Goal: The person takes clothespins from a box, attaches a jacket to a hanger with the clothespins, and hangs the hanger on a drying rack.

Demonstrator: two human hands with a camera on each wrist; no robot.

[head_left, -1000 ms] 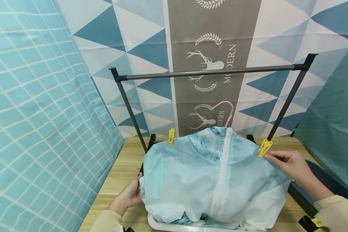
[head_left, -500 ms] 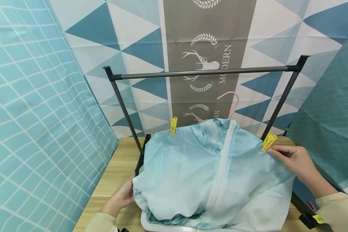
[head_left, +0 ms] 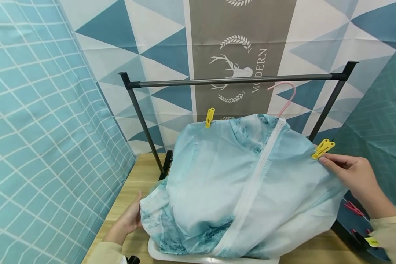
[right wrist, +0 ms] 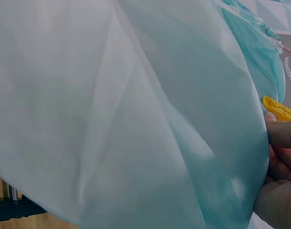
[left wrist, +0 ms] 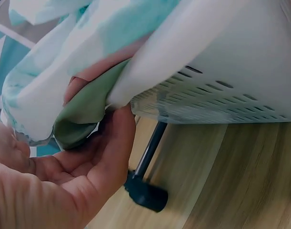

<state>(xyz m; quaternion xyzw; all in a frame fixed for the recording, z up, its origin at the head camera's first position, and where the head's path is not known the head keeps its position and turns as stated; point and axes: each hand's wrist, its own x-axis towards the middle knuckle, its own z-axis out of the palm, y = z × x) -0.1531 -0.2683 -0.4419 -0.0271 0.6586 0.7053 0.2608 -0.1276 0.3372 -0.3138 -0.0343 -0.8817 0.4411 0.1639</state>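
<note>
The right hand (head_left: 354, 174), raised with wrist bent, pinches the far shoulder of a zip-front jacket (head_left: 214, 165) between thumb and index finger, just beside a yellow clothespin (head_left: 324, 148). The left hand (head_left: 128, 218) is set lower at the opposite edge, palm upward, its fingers bent beneath a smooth green fold of fabric (left wrist: 88, 109); the fingertips are hidden, so whether they pinch cannot be told. The jacket, tilted, lies in front of the black tubular rack (head_left: 224, 81), its lower part over a white basket (head_left: 178, 256) with slotted walls. Its thin, faintly glossy cloth shades from aqua to near white, with a marbled teal pattern inside the collar and a broad white zip running diagonally. A second yellow clothespin (head_left: 209, 117) stands on the other shoulder; the slender pink hanger (head_left: 286, 105) shows its curved hook above the collar. The worktop (head_left: 145, 172) is wood-grained.
</note>
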